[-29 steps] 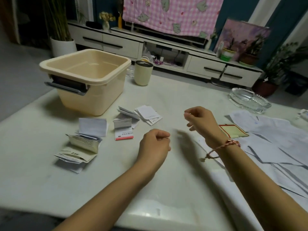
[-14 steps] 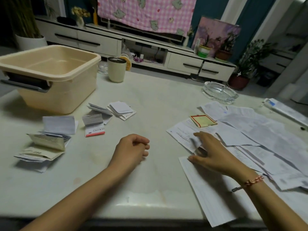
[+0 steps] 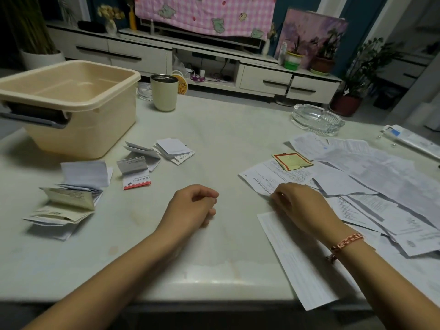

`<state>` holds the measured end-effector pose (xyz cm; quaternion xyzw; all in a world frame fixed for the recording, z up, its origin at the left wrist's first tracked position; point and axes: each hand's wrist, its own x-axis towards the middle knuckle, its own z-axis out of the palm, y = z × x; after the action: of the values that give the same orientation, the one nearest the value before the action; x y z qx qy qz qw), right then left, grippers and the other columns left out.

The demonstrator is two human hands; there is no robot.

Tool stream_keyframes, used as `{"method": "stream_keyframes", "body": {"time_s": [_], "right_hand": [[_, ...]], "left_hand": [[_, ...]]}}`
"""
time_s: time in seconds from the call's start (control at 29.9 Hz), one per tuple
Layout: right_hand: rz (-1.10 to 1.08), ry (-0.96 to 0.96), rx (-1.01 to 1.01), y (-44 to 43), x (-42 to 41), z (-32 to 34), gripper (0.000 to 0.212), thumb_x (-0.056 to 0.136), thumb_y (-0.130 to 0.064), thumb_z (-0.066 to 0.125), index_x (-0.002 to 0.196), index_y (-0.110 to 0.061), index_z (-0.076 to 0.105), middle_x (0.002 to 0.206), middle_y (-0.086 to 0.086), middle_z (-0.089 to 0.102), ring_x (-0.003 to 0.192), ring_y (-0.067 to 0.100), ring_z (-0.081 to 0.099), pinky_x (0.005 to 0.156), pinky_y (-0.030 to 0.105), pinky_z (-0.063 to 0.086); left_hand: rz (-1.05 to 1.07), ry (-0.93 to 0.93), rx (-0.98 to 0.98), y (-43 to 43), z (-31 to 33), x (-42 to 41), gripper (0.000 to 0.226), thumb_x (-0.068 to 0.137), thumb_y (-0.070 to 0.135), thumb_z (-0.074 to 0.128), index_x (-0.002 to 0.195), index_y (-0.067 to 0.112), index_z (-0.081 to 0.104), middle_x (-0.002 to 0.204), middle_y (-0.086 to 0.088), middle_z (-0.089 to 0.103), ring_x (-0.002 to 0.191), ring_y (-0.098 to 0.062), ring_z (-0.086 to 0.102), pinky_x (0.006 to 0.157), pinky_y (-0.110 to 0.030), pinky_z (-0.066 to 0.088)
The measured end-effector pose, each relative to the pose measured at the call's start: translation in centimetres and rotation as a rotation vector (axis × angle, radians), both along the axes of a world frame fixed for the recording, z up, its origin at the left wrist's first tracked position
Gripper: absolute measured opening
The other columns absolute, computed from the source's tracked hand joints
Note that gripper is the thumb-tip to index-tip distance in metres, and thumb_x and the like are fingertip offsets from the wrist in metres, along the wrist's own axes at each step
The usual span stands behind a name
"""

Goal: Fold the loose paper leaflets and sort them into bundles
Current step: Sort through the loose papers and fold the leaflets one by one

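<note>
A spread of loose unfolded leaflets (image 3: 371, 177) covers the right side of the table. My right hand (image 3: 297, 206) rests on its near left corner, fingertips pinching the edge of one printed leaflet (image 3: 259, 181). A long leaflet (image 3: 297, 263) lies under my right wrist, reaching the table's front edge. My left hand (image 3: 192, 206) sits in a loose fist on the bare tabletop, holding nothing. Folded leaflets lie in bundles at the left: a near stack (image 3: 64, 206), a red-edged one (image 3: 135, 175) and a white pile (image 3: 173, 150).
A beige plastic tub (image 3: 71, 103) stands at the back left, a lidless cup (image 3: 164, 91) behind it to the right. A glass ashtray (image 3: 317, 119) sits at the back right. A small yellow-red card (image 3: 292, 160) lies on the loose papers.
My right hand came down from mid-air onto the loose leaflets and closed its fingers on one sheet's edge. My left hand stayed a fist. The view swung right.
</note>
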<state>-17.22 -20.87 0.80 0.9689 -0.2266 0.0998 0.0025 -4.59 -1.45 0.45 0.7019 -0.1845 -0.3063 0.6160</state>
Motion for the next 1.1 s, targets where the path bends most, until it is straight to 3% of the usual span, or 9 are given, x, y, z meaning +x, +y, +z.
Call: {"method": "stream_keyframes", "body": {"time_s": [0.1,0.2,0.33,0.4,0.54,0.74,0.9,1.0,1.1], "right_hand": [[0.0,-0.143,0.077,0.1,0.3,0.1,0.02,0.096,-0.025,0.046,0.089,-0.012,0.059,0.088,0.003,0.065,0.076,0.021,0.053,0.062,0.032,0.039],[-0.034,-0.292,0.196,0.2,0.9,0.3,0.02,0.095,-0.024,0.05,0.088,-0.01,0.062,0.085,0.004,0.067,0.076,0.021,0.058,0.07,0.035,0.047],[-0.093,-0.441,0.305,0.8,1.5,1.0,0.018,0.093,-0.02,0.053,0.087,-0.009,0.065,0.08,0.0,0.063,0.073,0.012,0.054,0.061,0.009,0.038],[-0.109,-0.514,0.394,1.2,2.0,1.7,0.017,0.092,-0.02,0.055,0.082,-0.012,0.065,0.076,-0.002,0.062,0.072,0.012,0.056,0.062,0.006,0.039],[-0.13,-0.718,0.832,2.8,2.6,3.4,0.02,0.093,-0.015,0.054,0.075,-0.012,0.064,0.082,0.006,0.066,0.072,0.017,0.063,0.07,0.029,0.054],[-0.081,-0.777,1.592,5.9,2.4,5.0,0.025,0.097,-0.019,0.044,0.094,-0.003,0.063,0.087,0.012,0.069,0.085,0.025,0.069,0.08,0.036,0.057],[-0.141,-0.798,2.103,7.7,2.7,4.1,0.025,0.096,-0.017,0.043,0.101,-0.002,0.062,0.09,0.011,0.071,0.081,0.024,0.071,0.069,0.034,0.059],[-0.173,-0.716,2.097,8.6,2.7,3.3,0.024,0.097,-0.013,0.042,0.096,-0.001,0.063,0.088,0.013,0.072,0.076,0.024,0.072,0.067,0.032,0.06],[-0.2,-0.65,1.77,9.1,2.6,3.0,0.023,0.096,-0.013,0.045,0.088,-0.005,0.064,0.077,0.008,0.072,0.066,0.02,0.069,0.061,0.026,0.059]], "left_hand": [[-0.019,0.013,-0.017,0.0,0.3,-0.1,0.014,0.092,0.018,0.054,0.088,0.023,0.066,0.095,0.004,0.063,0.086,-0.009,0.06,0.074,-0.028,0.052],[-0.029,0.085,-0.063,0.0,0.6,0.1,0.013,0.093,0.026,0.052,0.097,0.026,0.065,0.102,0.009,0.061,0.098,-0.01,0.059,0.079,-0.028,0.051],[-0.026,0.265,-0.104,-0.1,0.9,0.3,0.027,0.091,0.034,0.053,0.114,0.021,0.06,0.113,0.001,0.057,0.106,-0.017,0.059,0.087,-0.034,0.051],[-0.041,0.359,-0.132,-0.1,1.0,0.4,0.04,0.087,0.038,0.055,0.122,0.019,0.056,0.119,-0.002,0.056,0.107,-0.019,0.059,0.088,-0.037,0.051],[-0.121,0.479,-0.178,0.1,1.2,0.4,0.068,0.064,0.048,0.061,0.127,0.022,0.054,0.125,-0.007,0.056,0.11,-0.021,0.059,0.087,-0.04,0.051],[-0.205,0.57,-0.199,-0.2,0.5,0.7,0.085,0.066,0.056,0.073,0.135,0.017,0.043,0.124,-0.012,0.059,0.113,-0.024,0.059,0.094,-0.045,0.048],[-0.364,0.696,-0.328,-0.2,0.3,0.9,0.092,0.052,0.057,0.081,0.128,0.014,0.055,0.126,-0.013,0.06,0.112,-0.027,0.061,0.092,-0.048,0.049],[-0.278,0.705,-0.407,-0.3,0.5,0.6,0.049,0.085,0.043,0.057,0.123,0.012,0.058,0.125,-0.014,0.061,0.109,-0.027,0.059,0.1,-0.047,0.043],[-0.101,0.679,-0.432,-0.6,0.7,0.3,0.025,0.097,0.018,0.04,0.112,0.009,0.058,0.119,-0.014,0.064,0.104,-0.026,0.062,0.087,-0.042,0.05]]}}
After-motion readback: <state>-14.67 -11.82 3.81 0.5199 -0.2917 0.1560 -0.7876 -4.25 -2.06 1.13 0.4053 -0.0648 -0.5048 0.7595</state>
